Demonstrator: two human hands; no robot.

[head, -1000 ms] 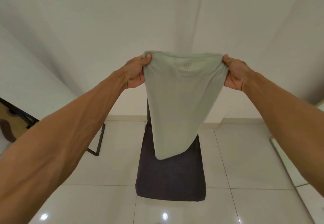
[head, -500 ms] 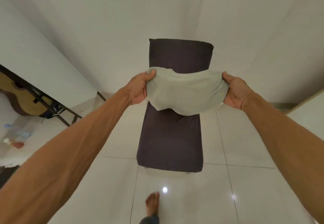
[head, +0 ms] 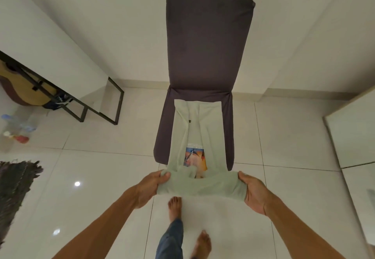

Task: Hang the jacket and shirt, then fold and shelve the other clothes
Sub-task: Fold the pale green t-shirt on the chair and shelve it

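A pale green T-shirt (head: pixel 211 128) with a coloured print lies lengthwise on the seat of a dark chair (head: pixel 207 45), its sides folded inward. Its near end hangs off the seat's front edge. My left hand (head: pixel 151 185) pinches the near left corner of the T-shirt, thumb on top. My right hand (head: pixel 253 191) grips the near right corner. The cloth is stretched between both hands just in front of the seat.
A black-framed white table (head: pixel 60 72) stands at the left, with a guitar (head: pixel 22 88) under it and bottles (head: pixel 18 126) on the floor. A dark fringed rug (head: pixel 14 185) lies at far left. A mirrored panel (head: pixel 355 137) is at right. My bare feet (head: pixel 175 208) stand on white tiles.
I lowered the T-shirt from in front of me onto the chair seat. It now lies spread along the seat, with both hands still holding the near end.
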